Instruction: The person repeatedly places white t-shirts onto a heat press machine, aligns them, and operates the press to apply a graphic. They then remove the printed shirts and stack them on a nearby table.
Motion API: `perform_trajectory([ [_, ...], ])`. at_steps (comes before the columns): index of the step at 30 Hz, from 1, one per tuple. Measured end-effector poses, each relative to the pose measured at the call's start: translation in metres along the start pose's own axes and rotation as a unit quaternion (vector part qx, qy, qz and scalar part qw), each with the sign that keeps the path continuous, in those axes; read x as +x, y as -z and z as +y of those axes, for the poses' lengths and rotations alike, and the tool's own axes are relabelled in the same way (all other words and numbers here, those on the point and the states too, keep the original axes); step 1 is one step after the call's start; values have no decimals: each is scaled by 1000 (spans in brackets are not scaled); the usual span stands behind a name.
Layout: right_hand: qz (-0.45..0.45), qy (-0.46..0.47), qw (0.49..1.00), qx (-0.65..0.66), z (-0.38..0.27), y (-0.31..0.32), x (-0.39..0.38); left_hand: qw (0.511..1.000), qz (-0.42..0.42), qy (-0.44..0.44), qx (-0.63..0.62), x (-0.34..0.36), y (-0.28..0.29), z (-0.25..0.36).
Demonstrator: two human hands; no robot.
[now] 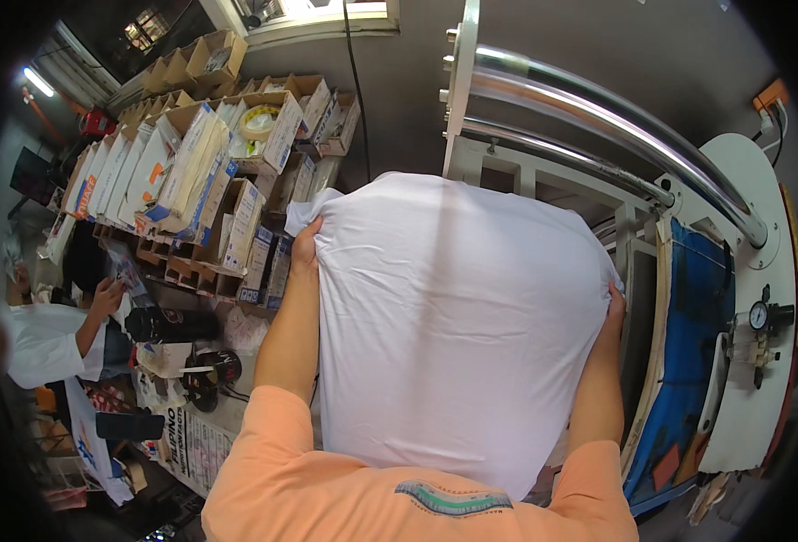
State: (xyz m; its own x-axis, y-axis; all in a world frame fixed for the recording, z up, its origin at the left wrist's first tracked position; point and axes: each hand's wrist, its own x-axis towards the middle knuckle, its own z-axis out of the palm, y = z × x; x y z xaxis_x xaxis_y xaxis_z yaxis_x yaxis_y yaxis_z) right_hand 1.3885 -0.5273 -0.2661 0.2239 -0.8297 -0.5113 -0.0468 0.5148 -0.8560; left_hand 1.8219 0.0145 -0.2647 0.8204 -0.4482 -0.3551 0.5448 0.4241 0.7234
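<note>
A plain white shirt (453, 316) is spread wide in front of me, its lower part reaching down to my chest. Its far edge is rounded, as if over a flat board, but whatever lies beneath is hidden. My left hand (307, 246) grips the cloth at the far left edge, where a bunched flap sticks out past the fingers. At the right edge my right hand (616, 303) is closed on the cloth, its fingers partly covered. Light creases run across the fabric, and a faint shadow band crosses its middle.
Beyond the shirt stands a white metal machine frame (525, 167) with chrome bars (588, 99). A pressure gauge (758, 314) and a blue panel (688, 334) are at right. Cardboard boxes (182, 172) fill shelves at left, near a black cylinder (173, 323) and another person (46, 343).
</note>
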Motion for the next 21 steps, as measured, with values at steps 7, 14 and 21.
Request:
perform_trajectory([
  [7,-31,6,998,50,-3,-4,6,999,9,-30,-9,5,9,-2],
  [14,-10,-30,999,9,1,-2,-7,999,23,41,22,7,-3,-18],
  [21,-139,-150,965,-163,32,34,-238,923,-7,319,214,-195,-23,-54],
])
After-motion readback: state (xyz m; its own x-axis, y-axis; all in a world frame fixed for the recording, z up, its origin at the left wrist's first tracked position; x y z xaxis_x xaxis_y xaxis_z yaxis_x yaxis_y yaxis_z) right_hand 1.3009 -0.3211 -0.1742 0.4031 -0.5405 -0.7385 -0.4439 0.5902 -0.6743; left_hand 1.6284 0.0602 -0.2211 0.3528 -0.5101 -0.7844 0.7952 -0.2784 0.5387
